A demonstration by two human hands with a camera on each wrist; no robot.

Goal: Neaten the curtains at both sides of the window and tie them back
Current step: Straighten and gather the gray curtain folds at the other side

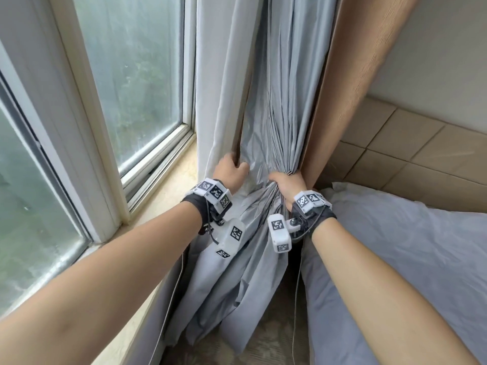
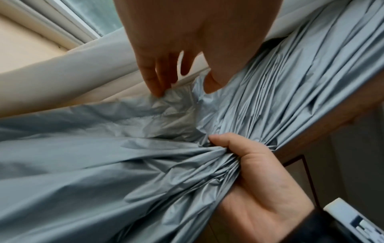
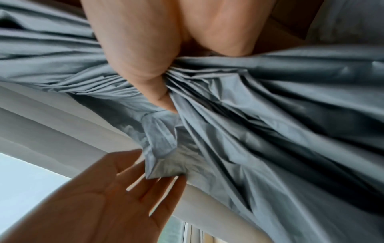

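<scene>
The grey pleated curtain [image 1: 266, 114] hangs right of the window, its tan outer face [image 1: 342, 75] turned toward the wall. My right hand [image 1: 287, 183] grips the gathered pleats in a tight bunch at sill height; the fist shows in the left wrist view [image 2: 249, 164] and the right wrist view [image 3: 158, 82]. My left hand [image 1: 230, 167] is just left of it at the curtain's loose front edge. Its fingers [image 3: 162, 185] are straight and spread, touching a crumpled fold [image 2: 176, 105] of the fabric. No tie-back is in sight.
A pale lining panel [image 1: 218, 88] hangs between the curtain and the window glass [image 1: 137, 75]. The stone sill [image 1: 168, 191] runs under my left forearm. A grey-covered bed [image 1: 408, 246] presses close on the right, against a tan padded wall panel [image 1: 395, 154].
</scene>
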